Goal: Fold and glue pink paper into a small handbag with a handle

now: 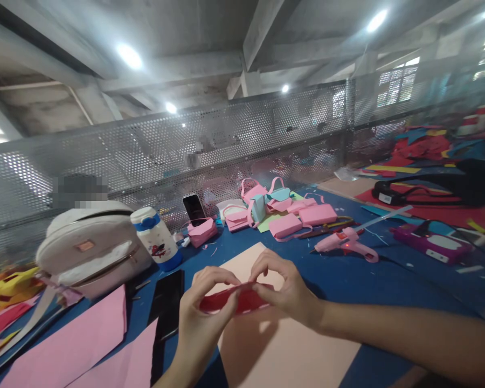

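Between my hands is a folded pink paper piece (244, 303), its inner side in deep pink shadow, held above a peach paper sheet (295, 350). My left hand (206, 310) pinches its upper edge from the left with thumb and fingertips. From the right, my right hand (286, 288) pinches the same edge, the two sets of fingertips almost meeting. Parts of the piece are covered by my fingers. Beyond my hands lie several small pink paper bags (285, 226) with handles, and a light blue paper bag (258, 207) among them.
A pink glue gun (345, 243) with a lit red light lies to the right, near a purple box (432, 242). On the left are a black phone (167, 302), pink sheets (76, 339), a bottle (156, 237) and a backpack (89, 245). Behind stands a perforated metal partition (226, 140).
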Demonstrator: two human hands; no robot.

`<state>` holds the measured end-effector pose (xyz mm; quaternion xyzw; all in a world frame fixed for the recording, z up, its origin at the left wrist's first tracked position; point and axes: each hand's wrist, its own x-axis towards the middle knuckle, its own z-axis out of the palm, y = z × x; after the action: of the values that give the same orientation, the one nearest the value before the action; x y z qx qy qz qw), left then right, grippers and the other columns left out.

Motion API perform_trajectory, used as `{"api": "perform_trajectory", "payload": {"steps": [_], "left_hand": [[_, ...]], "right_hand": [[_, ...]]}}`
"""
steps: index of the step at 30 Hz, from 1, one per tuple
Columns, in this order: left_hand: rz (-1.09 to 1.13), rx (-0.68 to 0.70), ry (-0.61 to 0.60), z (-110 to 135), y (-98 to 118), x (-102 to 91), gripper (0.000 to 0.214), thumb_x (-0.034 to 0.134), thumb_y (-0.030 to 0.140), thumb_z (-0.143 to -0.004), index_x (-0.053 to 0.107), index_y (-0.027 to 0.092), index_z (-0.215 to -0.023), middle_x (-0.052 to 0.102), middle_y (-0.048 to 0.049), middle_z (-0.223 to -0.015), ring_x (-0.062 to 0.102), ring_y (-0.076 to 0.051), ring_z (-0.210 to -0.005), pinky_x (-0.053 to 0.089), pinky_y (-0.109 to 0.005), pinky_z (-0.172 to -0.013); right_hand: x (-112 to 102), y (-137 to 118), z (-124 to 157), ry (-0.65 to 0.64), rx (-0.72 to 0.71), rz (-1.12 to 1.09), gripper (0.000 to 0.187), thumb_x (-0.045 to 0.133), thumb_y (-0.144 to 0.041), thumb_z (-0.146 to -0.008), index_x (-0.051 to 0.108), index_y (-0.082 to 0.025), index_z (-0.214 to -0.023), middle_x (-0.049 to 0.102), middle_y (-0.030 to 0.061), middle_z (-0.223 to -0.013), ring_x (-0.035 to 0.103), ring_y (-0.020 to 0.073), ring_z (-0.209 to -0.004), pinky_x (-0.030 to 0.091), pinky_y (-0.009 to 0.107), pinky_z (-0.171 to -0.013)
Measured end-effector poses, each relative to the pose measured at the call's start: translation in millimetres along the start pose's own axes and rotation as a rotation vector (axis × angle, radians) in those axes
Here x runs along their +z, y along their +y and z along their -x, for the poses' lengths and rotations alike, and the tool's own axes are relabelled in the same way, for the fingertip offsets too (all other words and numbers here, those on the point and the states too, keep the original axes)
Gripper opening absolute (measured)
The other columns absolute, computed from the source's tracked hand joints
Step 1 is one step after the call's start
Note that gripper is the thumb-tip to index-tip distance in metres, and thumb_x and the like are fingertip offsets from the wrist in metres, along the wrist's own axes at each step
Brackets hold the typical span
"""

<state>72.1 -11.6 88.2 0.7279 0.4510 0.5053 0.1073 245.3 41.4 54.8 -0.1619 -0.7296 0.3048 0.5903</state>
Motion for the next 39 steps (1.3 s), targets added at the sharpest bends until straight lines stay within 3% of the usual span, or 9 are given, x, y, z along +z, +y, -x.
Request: {"api": "perform_trajectory", "payload": {"steps": [6, 12, 31, 39], "left_hand": [[-0.032, 0.055, -0.028, -0.5, 0.8, -0.5, 0.007, 0.065, 0.019, -0.084, 0.067, 0.022, -0.078, 0.068, -0.0014, -0.077, 0.062, -0.020, -0.078, 0.045, -0.032, -0.072], [-0.056, 0.028, -0.049, -2.1, 0.0, -1.4, 0.008, 0.064, 0.021, -0.083, 0.067, 0.021, -0.076, 0.068, -0.0027, -0.077, 0.063, -0.021, -0.078, 0.046, -0.033, -0.071], [-0.021, -0.043, -0.102, -0.1, 2.4, 0.6, 0.006, 0.065, 0.019, -0.082, 0.068, 0.022, -0.078, 0.068, -0.0036, -0.081, 0.061, -0.022, -0.082, 0.050, -0.033, -0.069], [-0.005, -0.018, -0.066, -6.5, -3.5, -2.4, 0.009, 0.064, 0.019, -0.080, 0.071, 0.021, -0.075, 0.070, -0.0046, -0.078, 0.064, -0.022, -0.077, 0.050, -0.031, -0.069]], "right_hand": [[0.4, -1.9, 1.4, 0.003, -0.035, -0.002, 0.013, 0.067, -0.026, -0.087, 0.064, -0.019, -0.077, 0.064, 0.0022, -0.074, 0.057, 0.0176, -0.075, 0.044, 0.031, -0.069], [1.0, -2.4, 0.9, 0.005, -0.041, 0.010, 0.017, 0.065, -0.031, -0.089, 0.064, -0.020, -0.075, 0.064, 0.0025, -0.072, 0.057, 0.0180, -0.074, 0.045, 0.032, -0.068], [1.0, -4.8, 0.4, 0.003, -0.061, 0.025, 0.012, 0.066, -0.024, -0.087, 0.065, -0.020, -0.076, 0.065, 0.0024, -0.072, 0.058, 0.0180, -0.074, 0.046, 0.031, -0.068], [0.1, 2.3, 0.5, 0.019, -0.014, 0.027, 0.010, 0.066, -0.024, -0.086, 0.065, -0.020, -0.077, 0.065, 0.0022, -0.074, 0.057, 0.0177, -0.074, 0.045, 0.031, -0.067]]}}
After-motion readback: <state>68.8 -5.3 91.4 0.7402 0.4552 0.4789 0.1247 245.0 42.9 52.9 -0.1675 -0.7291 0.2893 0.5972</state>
